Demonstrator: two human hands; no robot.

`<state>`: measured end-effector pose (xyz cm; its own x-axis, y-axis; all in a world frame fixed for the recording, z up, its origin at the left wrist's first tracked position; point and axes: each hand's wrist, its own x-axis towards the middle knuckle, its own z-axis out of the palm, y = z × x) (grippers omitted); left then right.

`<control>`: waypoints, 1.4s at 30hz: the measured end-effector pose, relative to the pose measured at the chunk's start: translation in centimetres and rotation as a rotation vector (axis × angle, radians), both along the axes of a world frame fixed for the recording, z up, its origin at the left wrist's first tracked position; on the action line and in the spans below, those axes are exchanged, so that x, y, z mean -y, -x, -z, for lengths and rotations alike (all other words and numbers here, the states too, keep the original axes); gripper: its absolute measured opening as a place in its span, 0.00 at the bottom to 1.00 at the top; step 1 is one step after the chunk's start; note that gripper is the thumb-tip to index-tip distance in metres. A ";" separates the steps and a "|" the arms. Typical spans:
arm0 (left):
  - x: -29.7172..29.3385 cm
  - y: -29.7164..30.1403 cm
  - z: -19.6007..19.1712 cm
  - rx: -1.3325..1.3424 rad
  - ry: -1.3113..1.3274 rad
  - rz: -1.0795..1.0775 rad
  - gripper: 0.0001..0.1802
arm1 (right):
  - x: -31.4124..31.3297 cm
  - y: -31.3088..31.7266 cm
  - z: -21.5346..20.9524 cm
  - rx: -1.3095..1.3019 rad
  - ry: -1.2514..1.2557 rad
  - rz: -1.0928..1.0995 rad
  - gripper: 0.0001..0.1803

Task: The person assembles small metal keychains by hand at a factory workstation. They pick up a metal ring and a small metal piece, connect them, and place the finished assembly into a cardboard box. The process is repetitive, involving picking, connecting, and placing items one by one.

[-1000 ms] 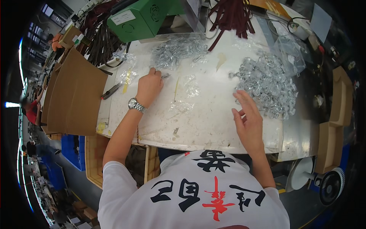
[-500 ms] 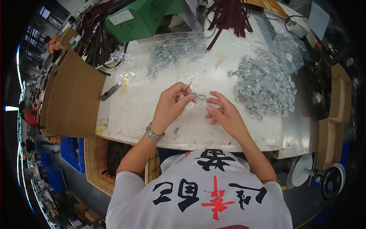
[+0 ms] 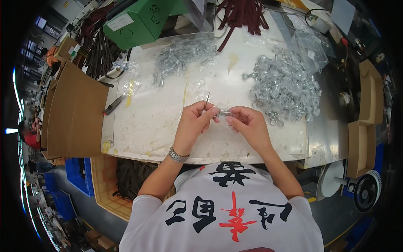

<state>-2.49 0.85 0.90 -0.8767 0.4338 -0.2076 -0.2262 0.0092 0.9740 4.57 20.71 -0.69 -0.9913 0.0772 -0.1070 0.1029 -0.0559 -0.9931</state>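
A small silvery metal clasp [image 3: 225,113] in clear plastic is held between my two hands over the middle of the table. My left hand [image 3: 189,128], with a metal watch on its wrist, pinches the clasp's left end. A thin dark pointed tool [image 3: 207,99] sticks up from between the same fingers; its lower part is hidden. At the other end, my right hand [image 3: 254,126] is closed on the clasp and its plastic between thumb and fingers. To the right lies a large heap of plastic-wrapped metal clasps [image 3: 285,90]; a smaller heap [image 3: 180,56] lies farther off.
A utility knife [image 3: 114,105] lies at the table's left, beside a tall cardboard box [image 3: 75,117]. At the back stand a green machine [image 3: 136,25] and dark red straps [image 3: 243,17]. Open cardboard boxes [image 3: 361,145] and a fan [image 3: 366,192] are at the right.
My right hand has moved in from open fingers to a pinch on the clasp. Both hands sit slightly lower in the picture, and the view has shifted a little.
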 end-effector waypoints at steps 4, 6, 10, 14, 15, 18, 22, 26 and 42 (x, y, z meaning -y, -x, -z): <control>-0.3 -0.2 -0.2 -0.223 0.245 -0.043 0.11 | -0.3 0.1 -0.1 -0.020 -0.103 0.009 0.15; -0.3 -0.2 -0.3 -0.240 0.256 -0.031 0.10 | -0.9 0.3 0.3 0.019 -0.023 -0.004 0.16; -0.6 -0.4 -0.5 -0.219 0.254 -0.017 0.10 | -1.8 0.2 0.9 0.037 0.051 0.001 0.17; -0.5 -0.2 -1.2 -0.132 0.186 0.033 0.10 | -2.0 0.4 0.1 -0.015 0.069 -0.066 0.17; -0.4 -0.2 -1.1 -0.143 0.182 0.037 0.09 | -1.9 0.4 -0.1 -0.036 0.025 -0.087 0.16; -0.1 -0.3 -1.3 -0.166 0.201 0.048 0.09 | -1.7 0.4 -1.0 0.046 0.093 -0.168 0.14; 0.4 -0.1 -0.8 -0.247 0.215 0.035 0.08 | -1.4 0.4 -0.8 0.071 0.104 -0.198 0.13; 0.0 -0.8 -1.0 -0.618 0.431 0.002 0.05 | -1.3 0.4 -1.2 0.139 0.090 -0.228 0.12; -0.1 -0.7 0.2 -0.095 -0.010 -0.082 0.06 | -1.1 0.7 -0.9 0.143 0.118 -0.348 0.11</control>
